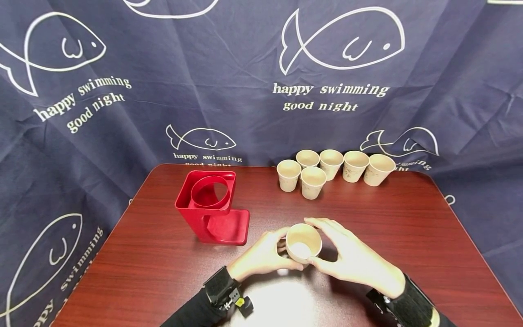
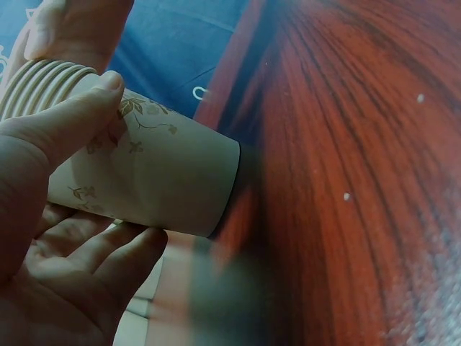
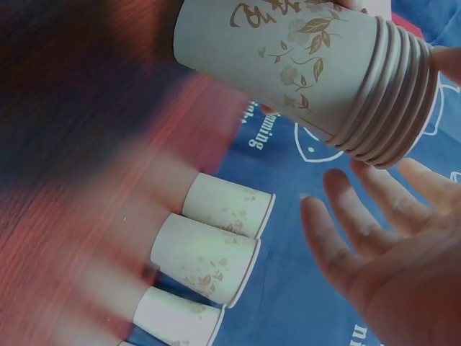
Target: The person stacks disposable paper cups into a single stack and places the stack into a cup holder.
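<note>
A stack of nested paper cups point(image 1: 303, 261) stands near the middle of the table, its rims piled at the top. My left hand point(image 1: 261, 254) grips the stack from the left, thumb on the near side and fingers behind. On the other side, my right hand point(image 1: 359, 259) is spread, its thumb at the rim. In the right wrist view, the right fingers point(image 3: 367, 231) are apart from the cups. Brown floral print marks the cup wall point(image 2: 158, 158) in the left wrist view.
Several single paper cups point(image 1: 313, 184) stand upright along the back right of the table point(image 1: 163, 281). A red plastic stand point(image 1: 200, 222) with a round ring and a flat base is at left. Behind hangs a blue fish-print curtain point(image 1: 245, 68).
</note>
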`<move>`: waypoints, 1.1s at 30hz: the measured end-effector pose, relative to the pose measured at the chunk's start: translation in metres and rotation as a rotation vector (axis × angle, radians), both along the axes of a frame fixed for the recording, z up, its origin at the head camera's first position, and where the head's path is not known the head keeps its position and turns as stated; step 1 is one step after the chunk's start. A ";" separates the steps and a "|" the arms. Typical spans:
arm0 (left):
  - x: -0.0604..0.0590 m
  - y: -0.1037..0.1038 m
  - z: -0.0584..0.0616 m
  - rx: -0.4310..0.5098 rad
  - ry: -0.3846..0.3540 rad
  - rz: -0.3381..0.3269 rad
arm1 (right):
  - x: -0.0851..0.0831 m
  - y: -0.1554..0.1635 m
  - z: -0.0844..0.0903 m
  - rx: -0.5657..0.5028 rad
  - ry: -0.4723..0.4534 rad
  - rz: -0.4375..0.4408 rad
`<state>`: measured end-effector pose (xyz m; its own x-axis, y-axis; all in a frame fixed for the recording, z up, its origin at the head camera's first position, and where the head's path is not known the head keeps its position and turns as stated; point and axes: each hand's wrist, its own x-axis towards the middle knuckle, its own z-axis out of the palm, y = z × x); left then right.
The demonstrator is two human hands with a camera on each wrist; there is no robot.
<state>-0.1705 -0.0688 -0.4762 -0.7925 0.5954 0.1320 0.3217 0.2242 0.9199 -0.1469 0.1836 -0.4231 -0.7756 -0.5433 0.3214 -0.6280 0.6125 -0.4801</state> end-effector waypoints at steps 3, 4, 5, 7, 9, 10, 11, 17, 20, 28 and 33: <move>0.000 0.000 0.000 0.008 -0.012 -0.002 | 0.000 0.000 0.000 0.006 0.003 0.001; 0.000 0.000 0.000 0.008 -0.010 -0.001 | 0.000 0.000 0.000 0.010 0.005 0.000; 0.000 0.000 0.000 0.008 -0.007 0.000 | 0.000 0.000 0.000 0.011 0.006 0.001; 0.000 0.000 0.000 0.001 0.003 0.002 | -0.001 0.001 0.001 0.010 0.007 0.005; 0.000 0.000 -0.001 -0.006 0.014 0.005 | -0.002 0.002 0.003 0.001 0.010 0.015; 0.000 0.000 -0.001 -0.008 0.018 0.005 | -0.003 0.003 0.003 -0.006 0.011 0.020; 0.000 0.000 -0.001 -0.008 0.019 0.005 | -0.005 0.004 0.005 -0.015 0.012 0.026; 0.000 0.001 -0.001 0.006 0.005 0.003 | -0.017 0.011 0.013 -0.016 0.010 -0.009; 0.001 0.001 -0.001 0.010 -0.004 0.004 | -0.022 0.014 0.017 0.020 0.010 -0.055; 0.001 0.001 -0.001 -0.008 0.000 0.014 | -0.051 0.021 0.020 0.016 0.146 -0.117; 0.001 0.001 0.000 -0.015 0.002 0.022 | -0.071 0.021 0.021 0.016 0.287 -0.143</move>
